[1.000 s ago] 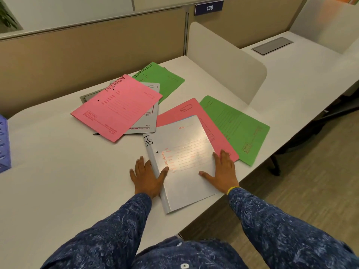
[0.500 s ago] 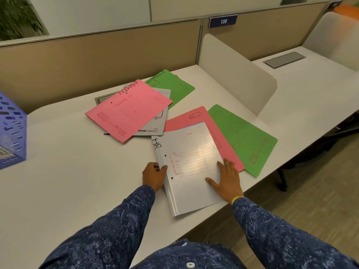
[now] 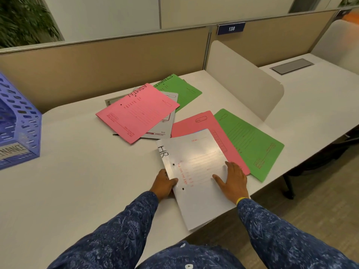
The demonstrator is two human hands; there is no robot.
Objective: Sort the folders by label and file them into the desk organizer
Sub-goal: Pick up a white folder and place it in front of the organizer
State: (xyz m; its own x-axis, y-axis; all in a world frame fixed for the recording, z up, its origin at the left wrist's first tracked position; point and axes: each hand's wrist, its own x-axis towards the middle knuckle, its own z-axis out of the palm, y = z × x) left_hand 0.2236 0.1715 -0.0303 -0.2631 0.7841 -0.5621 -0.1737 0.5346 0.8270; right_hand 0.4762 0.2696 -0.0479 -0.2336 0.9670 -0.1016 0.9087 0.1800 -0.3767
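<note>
White surface point(image 3: 87, 171) runs wide and bare on the left between the blue desk organizer point(image 3: 17, 129), cut off by the left edge and tagged "…NANCE", and the scattered folders. Nearest lies the white folder point(image 3: 200, 167) marked "HR", its near corner reaching the front edge. The left hand point(image 3: 163, 185) grips its punched left edge, thumb on top and fingers curled beneath; the right hand point(image 3: 232, 183) lies flat on it, fingers spread and straight. Under its far right side sit a pink folder point(image 3: 204, 123) and, overlapped by that, a green folder point(image 3: 250, 144) close to the front edge. Farther back a pink "ADMIN" folder point(image 3: 138, 113) covers a grey folder point(image 3: 163, 125) and a green "FINANCE" folder point(image 3: 180, 90). A white divider point(image 3: 242, 80) bounds the right; the sign point(image 3: 231, 28) behind reads "138".
</note>
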